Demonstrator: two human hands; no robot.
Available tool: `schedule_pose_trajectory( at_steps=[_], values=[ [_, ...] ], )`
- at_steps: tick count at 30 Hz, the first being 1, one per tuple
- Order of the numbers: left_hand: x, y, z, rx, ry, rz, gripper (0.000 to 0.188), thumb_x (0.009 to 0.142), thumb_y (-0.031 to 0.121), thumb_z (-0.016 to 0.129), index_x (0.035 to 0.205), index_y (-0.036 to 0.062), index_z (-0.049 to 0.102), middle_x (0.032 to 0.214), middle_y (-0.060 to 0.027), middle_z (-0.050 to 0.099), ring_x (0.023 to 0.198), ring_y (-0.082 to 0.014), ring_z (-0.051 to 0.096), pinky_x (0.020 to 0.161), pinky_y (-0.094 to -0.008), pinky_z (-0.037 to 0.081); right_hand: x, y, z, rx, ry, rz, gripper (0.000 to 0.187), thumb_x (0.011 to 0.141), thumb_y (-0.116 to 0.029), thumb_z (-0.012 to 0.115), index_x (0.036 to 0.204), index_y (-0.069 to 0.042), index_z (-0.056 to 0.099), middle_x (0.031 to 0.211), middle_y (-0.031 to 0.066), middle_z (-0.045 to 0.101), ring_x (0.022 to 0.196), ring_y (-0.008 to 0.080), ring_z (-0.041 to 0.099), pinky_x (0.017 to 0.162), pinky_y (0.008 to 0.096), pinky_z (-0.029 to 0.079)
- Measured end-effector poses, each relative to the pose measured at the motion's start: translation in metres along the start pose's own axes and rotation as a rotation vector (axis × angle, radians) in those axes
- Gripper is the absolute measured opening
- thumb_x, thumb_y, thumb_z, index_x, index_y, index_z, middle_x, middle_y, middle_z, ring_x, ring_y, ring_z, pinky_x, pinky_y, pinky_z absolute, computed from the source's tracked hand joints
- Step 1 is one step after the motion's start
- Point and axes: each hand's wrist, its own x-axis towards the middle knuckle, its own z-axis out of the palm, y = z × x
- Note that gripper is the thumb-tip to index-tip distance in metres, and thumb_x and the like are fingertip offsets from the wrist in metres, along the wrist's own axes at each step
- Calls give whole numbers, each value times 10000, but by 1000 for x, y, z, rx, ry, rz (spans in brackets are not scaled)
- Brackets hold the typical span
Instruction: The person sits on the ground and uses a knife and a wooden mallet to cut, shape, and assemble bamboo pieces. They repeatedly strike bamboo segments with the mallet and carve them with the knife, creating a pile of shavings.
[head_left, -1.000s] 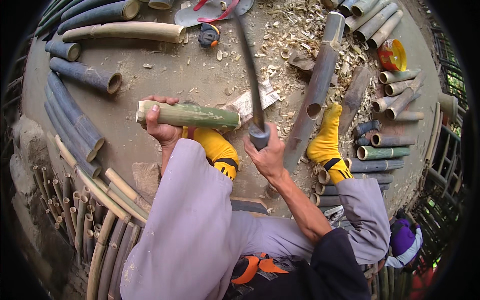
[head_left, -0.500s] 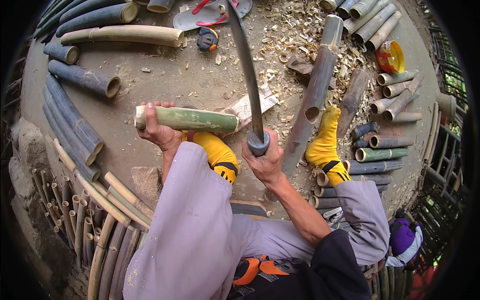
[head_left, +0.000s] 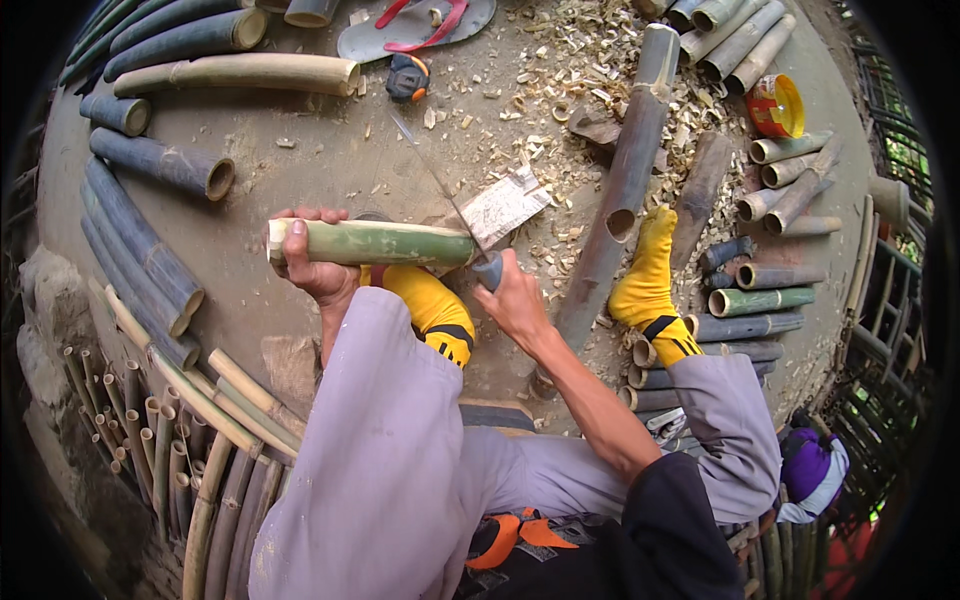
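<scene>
A green bamboo section [head_left: 395, 243] lies level across the front of my yellow-socked foot, its left end wrapped by the fingers and thumb of my left hand [head_left: 322, 275]. My right hand [head_left: 522, 308] grips the dark grey handle of a long-bladed knife [head_left: 489, 272]. Its blade, seen nearly edge-on, slants away to the far left, and its base is at the right end of the bamboo; whether it touches cannot be told. Just beyond the handle is a pale flat piece of wood [head_left: 510, 207].
A dark bamboo pole [head_left: 637, 140] lies between my feet. Wood shavings [head_left: 560, 75] cover the ground ahead. A tape measure [head_left: 408, 77], a sandal [head_left: 420, 28] and a red-yellow tin [head_left: 776, 105] lie farther off. Cut bamboo lies on both sides; a person in purple [head_left: 808, 467] is behind right.
The knife has come down from nearly upright to a low slant, its handle moving left to the bamboo's right end. My left hand keeps its hold, almost unmoved.
</scene>
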Motion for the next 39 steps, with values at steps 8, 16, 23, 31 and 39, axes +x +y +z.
schedule_pose_trajectory(
  at_steps=[8, 16, 23, 31, 39],
  values=[
    [1, -2, -17, 12, -67, 25, 370, 721, 249, 595, 1028, 69, 492, 817, -67, 541, 740, -208, 565, 755, -414, 495, -17, -36, -25, 429, 326, -192, 368, 752, -174, 734, 980, -1, 502, 708, 150, 609, 632, 251, 626, 618, 388, 502],
    [16, 13, 5, 128, 175, -84, 274, 803, 219, 663, 985, 52, 545, 862, -81, 575, 799, -202, 579, 767, -396, 494, 7, 0, -12, 183, -69, 32, 390, 780, -239, 700, 985, 9, 479, 714, 211, 597, 675, 327, 650, 617, 436, 486],
    [-2, 10, 13, 139, 197, 75, 258, 824, 179, 619, 1012, 44, 506, 783, -76, 549, 694, -210, 573, 662, -404, 530, -14, -29, -24, 278, 322, -365, 396, 784, -133, 722, 1057, 4, 469, 811, 210, 647, 744, 338, 687, 607, 396, 540],
    [1, 11, 2, 31, 117, 52, 303, 772, 179, 616, 1023, 62, 492, 775, -68, 536, 685, -201, 559, 678, -414, 511, -10, -18, -21, 199, 124, -123, 345, 769, -160, 706, 1012, -3, 518, 721, 149, 618, 629, 247, 644, 582, 347, 513],
    [-3, 14, 9, 52, 49, 81, 342, 716, 198, 586, 1017, 69, 490, 745, -75, 525, 661, -208, 563, 655, -413, 535, 1, 5, -2, 65, 2, -51, 358, 740, -115, 719, 991, -1, 490, 752, 187, 625, 671, 295, 658, 615, 390, 510]
  ],
)
